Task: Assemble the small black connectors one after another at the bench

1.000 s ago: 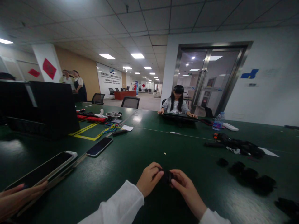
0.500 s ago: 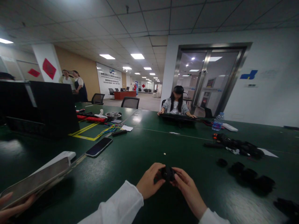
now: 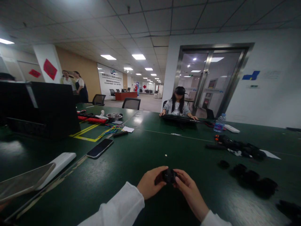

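A small black round part (image 3: 168,176) is held up just over the green table (image 3: 131,150), between my two hands. My left hand (image 3: 151,182) grips its left side with thumb and fingers. On its other side, the thumb and fingertips of my right hand (image 3: 188,188) close around the edge. Fine details of the part are too dark to make out. A tiny pale piece (image 3: 166,155) lies on the table beyond my hands.
Black parts (image 3: 250,177) lie at the right, with a darker pile (image 3: 242,147) behind. A phone (image 3: 100,148), a tablet (image 3: 28,182) and coloured wires (image 3: 109,129) are at the left. Across the table a person (image 3: 176,105) sits near a bottle (image 3: 219,122).
The tablet at the far left has moved left and down, and the other person's hand under it has mostly left view. My left fingers have shifted slightly on the black part.
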